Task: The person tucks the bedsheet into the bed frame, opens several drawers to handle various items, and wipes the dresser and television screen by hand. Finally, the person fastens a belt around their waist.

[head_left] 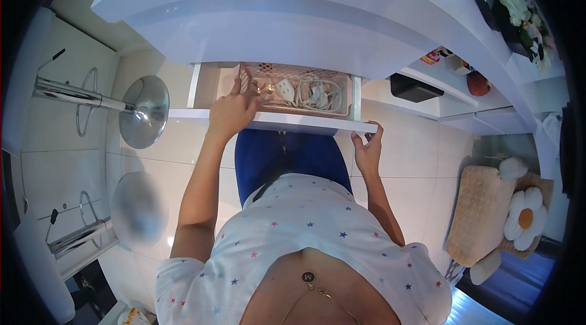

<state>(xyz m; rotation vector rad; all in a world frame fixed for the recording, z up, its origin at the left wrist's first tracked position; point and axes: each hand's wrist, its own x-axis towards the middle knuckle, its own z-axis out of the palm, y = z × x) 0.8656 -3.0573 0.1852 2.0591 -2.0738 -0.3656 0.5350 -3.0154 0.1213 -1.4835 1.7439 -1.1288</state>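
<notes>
A white drawer (268,122) stands pulled out in front of me. Inside it lies a pinkish lattice basket (293,71) with a coiled white cable (317,94), a white plug or adapter (285,89) and small gold-coloured items. My left hand (233,110) reaches over the drawer front, its fingers at the basket's left end, gripping the wall there. At the drawer's right front corner is my right hand (368,146), its fingers closed round the edge of the front panel.
A white counter (274,25) overhangs the drawer. On the right are a shelf with a black box (415,88), flowers (519,7) and a cushioned seat (479,215). Chrome stools (144,111) stand on the left.
</notes>
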